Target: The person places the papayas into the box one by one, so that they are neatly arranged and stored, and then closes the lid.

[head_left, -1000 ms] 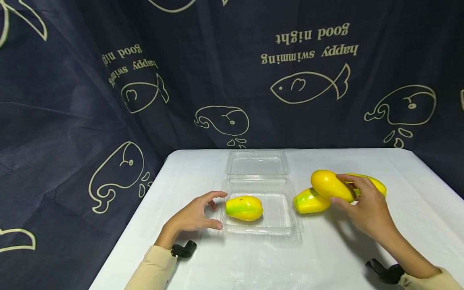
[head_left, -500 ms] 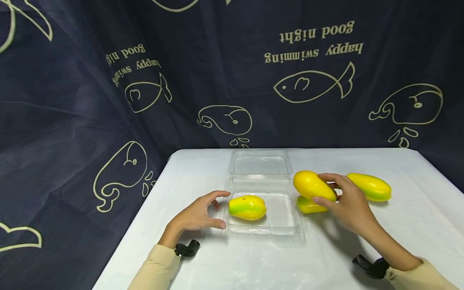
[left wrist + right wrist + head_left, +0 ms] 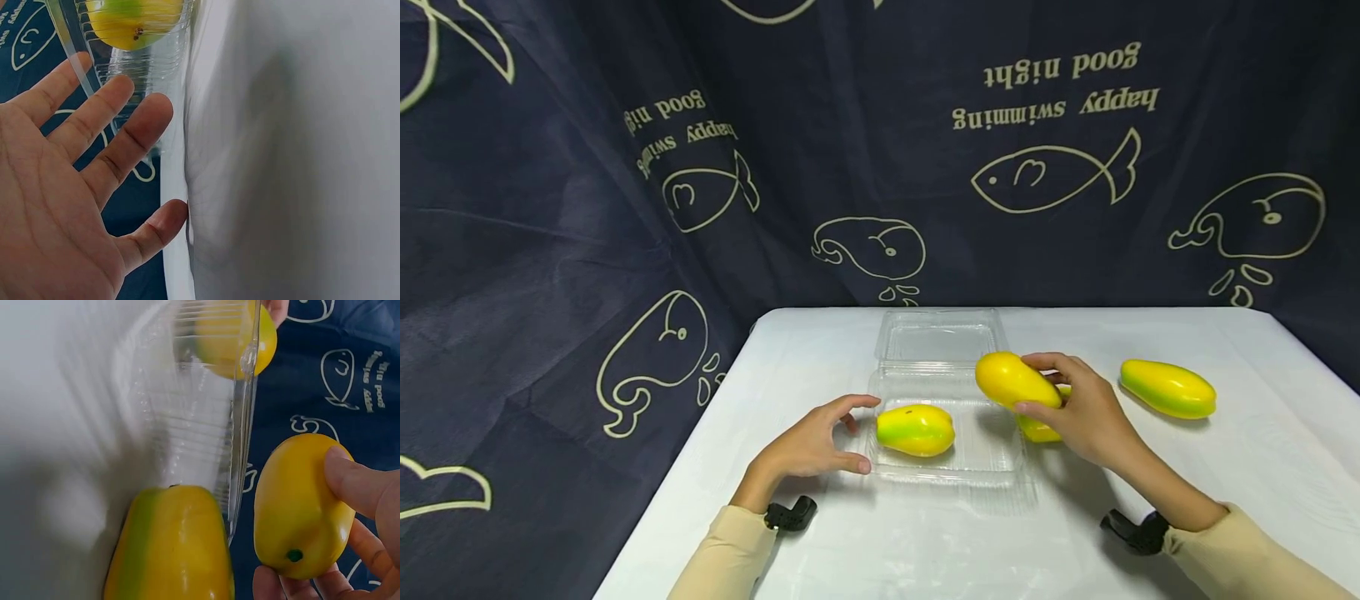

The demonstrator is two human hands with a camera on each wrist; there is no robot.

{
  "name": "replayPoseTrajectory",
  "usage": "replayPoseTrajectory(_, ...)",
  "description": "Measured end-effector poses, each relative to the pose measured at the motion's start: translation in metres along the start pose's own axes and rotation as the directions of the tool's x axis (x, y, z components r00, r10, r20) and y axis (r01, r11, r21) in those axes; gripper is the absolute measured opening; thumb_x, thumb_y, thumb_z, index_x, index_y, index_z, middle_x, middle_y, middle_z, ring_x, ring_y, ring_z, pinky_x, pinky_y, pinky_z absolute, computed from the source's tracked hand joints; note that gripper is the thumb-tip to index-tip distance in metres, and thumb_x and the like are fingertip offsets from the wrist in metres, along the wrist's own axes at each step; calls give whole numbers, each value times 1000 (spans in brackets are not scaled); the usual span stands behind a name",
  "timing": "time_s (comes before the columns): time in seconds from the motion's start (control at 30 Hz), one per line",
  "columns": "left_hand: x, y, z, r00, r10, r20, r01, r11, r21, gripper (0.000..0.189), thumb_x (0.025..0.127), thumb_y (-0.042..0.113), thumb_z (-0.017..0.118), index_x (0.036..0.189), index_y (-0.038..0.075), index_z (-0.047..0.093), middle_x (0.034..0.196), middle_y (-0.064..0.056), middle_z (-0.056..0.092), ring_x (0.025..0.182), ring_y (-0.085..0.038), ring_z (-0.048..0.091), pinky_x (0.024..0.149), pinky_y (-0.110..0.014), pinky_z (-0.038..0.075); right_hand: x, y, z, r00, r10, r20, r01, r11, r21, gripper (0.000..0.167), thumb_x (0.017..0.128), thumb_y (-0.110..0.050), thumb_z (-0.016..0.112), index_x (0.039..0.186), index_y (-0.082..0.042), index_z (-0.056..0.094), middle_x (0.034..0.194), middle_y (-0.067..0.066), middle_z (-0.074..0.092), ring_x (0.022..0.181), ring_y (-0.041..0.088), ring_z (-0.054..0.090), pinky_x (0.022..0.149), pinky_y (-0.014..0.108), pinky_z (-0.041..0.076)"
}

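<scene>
My right hand [image 3: 1086,408] grips a plain yellow mango [image 3: 1015,381] with thumb and fingers, holding it above the right edge of a clear plastic clamshell box [image 3: 985,437]. In the right wrist view the mango [image 3: 303,506] shows a green stem spot. Inside the box, on its left side, lies a yellow-green papaya [image 3: 915,430]. My left hand [image 3: 808,437] is beside the box's left wall, fingers spread and holding nothing. Partly hidden under the right hand, a second papaya [image 3: 1037,429] lies against the box's right side.
Farther right on the white table [image 3: 1247,483] lies another papaya [image 3: 1168,389]. The box's lid [image 3: 940,340] is folded back, away from me. A dark blue curtain [image 3: 850,150] with fish drawings hangs behind and to the left.
My right hand has carried the mango leftward, from above the papayas on the right to the box's right edge. The left hand has stayed by the box.
</scene>
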State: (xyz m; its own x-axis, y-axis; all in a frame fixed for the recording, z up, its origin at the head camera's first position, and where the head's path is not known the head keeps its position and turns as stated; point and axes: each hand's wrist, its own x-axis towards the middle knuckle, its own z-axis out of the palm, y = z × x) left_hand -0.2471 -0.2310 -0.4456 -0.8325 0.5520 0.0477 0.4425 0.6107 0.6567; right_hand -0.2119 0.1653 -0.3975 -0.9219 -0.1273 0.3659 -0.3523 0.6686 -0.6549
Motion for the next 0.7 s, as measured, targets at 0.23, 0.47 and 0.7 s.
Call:
replayPoseTrajectory(0.23, 0, -1, 1, 1000, -2, 2, 2, 1000, -5, 92, 69, 44, 91, 148, 32, 46, 140, 13, 55, 109, -15, 56, 94, -41, 47, 12, -8, 8, 999, 2, 41, -2, 1000, -18, 62, 79, -19, 86, 135, -11, 59, 129, 14, 61, 110, 34, 63, 84, 45, 54)
replayPoseTrajectory(0.47, -1, -1, 1, 1000, -6, -1, 6, 1000, -8, 92, 69, 45, 91, 148, 33, 46, 138, 15, 55, 108, -15, 56, 93, -41, 47, 23, -19, 15, 996, -11, 83, 12, 1000, -8, 63, 80, -20, 86, 136, -12, 59, 128, 14, 62, 111, 36, 63, 86, 47, 53)
replayPoseTrajectory(0.7, -1, 0, 0, 1000, -1, 0, 1, 1000, -5, 93, 68, 48, 91, 148, 32, 46, 138, 13, 56, 109, -16, 57, 94, -42, 47, 34, -31, 24, 989, 5, 145, -12, 999, 46, 62, 81, -19, 85, 136, -13, 58, 132, 11, 62, 116, 35, 61, 94, 52, 51)
